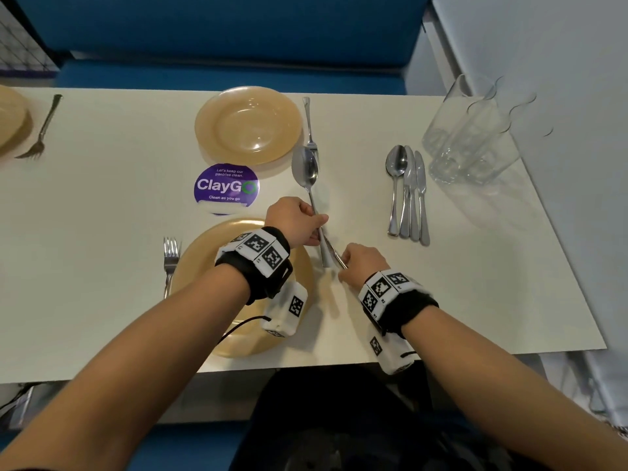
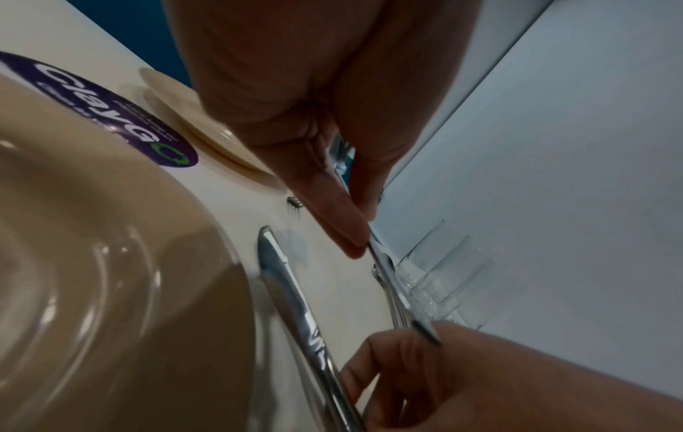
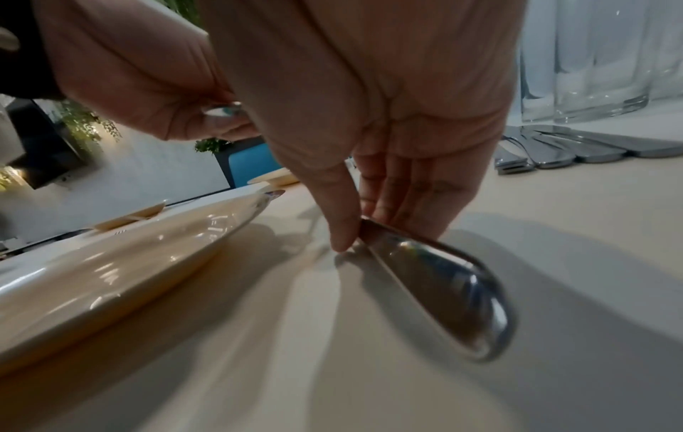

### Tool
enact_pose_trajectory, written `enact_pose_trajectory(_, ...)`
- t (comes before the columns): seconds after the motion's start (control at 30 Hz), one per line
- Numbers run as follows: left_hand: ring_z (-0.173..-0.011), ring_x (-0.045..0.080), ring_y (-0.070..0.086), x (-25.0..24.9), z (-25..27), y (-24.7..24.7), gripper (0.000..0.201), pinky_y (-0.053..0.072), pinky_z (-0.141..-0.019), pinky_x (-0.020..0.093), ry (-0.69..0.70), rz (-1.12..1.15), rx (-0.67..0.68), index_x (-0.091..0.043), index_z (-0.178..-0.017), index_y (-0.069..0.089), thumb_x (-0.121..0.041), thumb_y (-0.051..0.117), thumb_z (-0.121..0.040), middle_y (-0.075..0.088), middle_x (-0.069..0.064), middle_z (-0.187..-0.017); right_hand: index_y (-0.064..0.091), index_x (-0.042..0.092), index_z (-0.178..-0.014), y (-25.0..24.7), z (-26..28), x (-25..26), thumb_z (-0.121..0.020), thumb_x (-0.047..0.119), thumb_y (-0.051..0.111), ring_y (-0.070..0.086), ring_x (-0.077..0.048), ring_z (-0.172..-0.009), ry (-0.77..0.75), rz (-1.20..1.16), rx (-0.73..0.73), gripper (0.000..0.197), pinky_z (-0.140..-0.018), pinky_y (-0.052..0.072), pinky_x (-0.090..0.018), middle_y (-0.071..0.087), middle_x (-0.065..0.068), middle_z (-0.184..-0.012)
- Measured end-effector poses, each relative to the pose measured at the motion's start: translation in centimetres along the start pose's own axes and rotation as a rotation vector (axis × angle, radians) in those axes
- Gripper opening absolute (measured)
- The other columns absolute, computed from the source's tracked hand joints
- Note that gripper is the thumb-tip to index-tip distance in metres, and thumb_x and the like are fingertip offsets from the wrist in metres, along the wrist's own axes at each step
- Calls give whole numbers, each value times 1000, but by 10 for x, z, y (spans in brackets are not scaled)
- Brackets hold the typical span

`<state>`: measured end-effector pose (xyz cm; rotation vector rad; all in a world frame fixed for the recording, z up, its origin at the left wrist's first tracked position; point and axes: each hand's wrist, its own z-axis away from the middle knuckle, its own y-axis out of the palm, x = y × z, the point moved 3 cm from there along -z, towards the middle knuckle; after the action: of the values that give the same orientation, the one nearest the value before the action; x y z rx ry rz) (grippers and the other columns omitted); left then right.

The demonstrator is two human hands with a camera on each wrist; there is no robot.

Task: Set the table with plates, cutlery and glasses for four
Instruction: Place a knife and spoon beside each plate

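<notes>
A cream table (image 1: 102, 205) stands before a blue bench. Your left hand (image 1: 295, 220) pinches the stem of a spoon (image 1: 306, 171), which is lifted just right of the near plate (image 1: 197, 263). Your right hand (image 1: 362, 263) pinches the handle of a knife (image 1: 327, 254) lying beside that plate. A fork (image 1: 170, 256) lies on the plate's left. Spare cutlery (image 1: 407, 195) and clear glasses (image 1: 472, 130) sit near the table's right edge.

A round purple sticker (image 1: 226, 188), on the table between the two amber plates (image 1: 248, 125), reads "Let's keep our pantries clean. ClayGO. Clean as you go".
</notes>
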<state>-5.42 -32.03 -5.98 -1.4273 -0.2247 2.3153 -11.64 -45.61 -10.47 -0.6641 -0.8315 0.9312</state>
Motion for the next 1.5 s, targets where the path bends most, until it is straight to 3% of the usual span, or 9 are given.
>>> enact_pose_trajectory(0.2,-42,7,62,11,18,13,22,56,-47,20,1,33,53,-11,-75,50,-13,69,-85,63,6,-65,60,16,-87,1,11,-9,-72,25,78,60,-25,-95,10,-70,-59,26,-74,44,-29,65,-7,-101)
enact_pose_trajectory(0.3,-53,14,64,15,25,22,19,58,-52,23,-10,48,92,-10,-78,51,-12,68,-87,64,7,-68,67,14,-90,-7,9,-14,-80,31,70,64,-24,-92,23,-141,-158,19,-77,46,-28,69,-7,-98)
enact_pose_trajectory(0.4,-59,18,65,15,31,32,18,60,-59,27,7,40,132,-11,-78,53,-14,67,-87,64,8,-72,72,8,-93,-24,3,-16,-91,37,56,67,-22,-79,15,-482,-201,33,-81,54,-31,71,-5,-81)
enact_pose_trajectory(0.57,-73,26,70,15,38,49,15,60,-77,41,27,-26,181,-10,-82,59,-17,72,-83,68,8,-77,70,-1,-98,-36,2,-13,-88,17,64,64,-13,-65,-11,-823,-47,22,-70,57,-20,65,-3,-70)
enact_pose_trajectory(0.7,-70,18,70,19,40,55,28,60,-73,31,-2,-88,126,-3,-103,63,-25,69,-86,71,10,-87,68,-4,-95,-37,0,-30,-89,12,61,62,-13,-63,68,-800,-90,18,-66,56,-19,63,-5,-68)
enact_pose_trajectory(0.87,-106,27,60,27,45,71,53,46,-83,31,31,-627,36,-4,-122,47,-36,67,-85,62,12,-114,67,4,-79,-26,-2,-57,-90,14,59,66,-21,-71,158,-626,-118,17,-81,58,-36,67,-10,-76)
enact_pose_trajectory(1.1,-108,29,57,38,45,83,55,46,-82,31,-32,-615,34,-2,-121,40,-23,72,-82,56,15,-119,62,18,-67,-5,5,-53,-84,9,64,72,-28,-75,173,-624,-149,19,-79,59,-41,69,-10,-74)
enact_pose_trajectory(1.27,-106,29,59,47,48,76,51,49,-82,33,-47,-650,58,-2,-121,42,-20,71,-82,59,14,-116,59,23,-75,12,1,-38,-74,12,68,70,-27,-81,104,-546,-150,14,-79,58,-42,72,-10,-85)
enact_pose_trajectory(1.5,-102,28,60,53,55,72,43,41,-69,27,-22,-707,64,-2,-120,42,-12,64,-85,59,13,-113,65,15,-90,24,3,-22,-73,13,69,69,-28,-84,64,-502,-136,18,-80,58,-41,71,-10,-92)
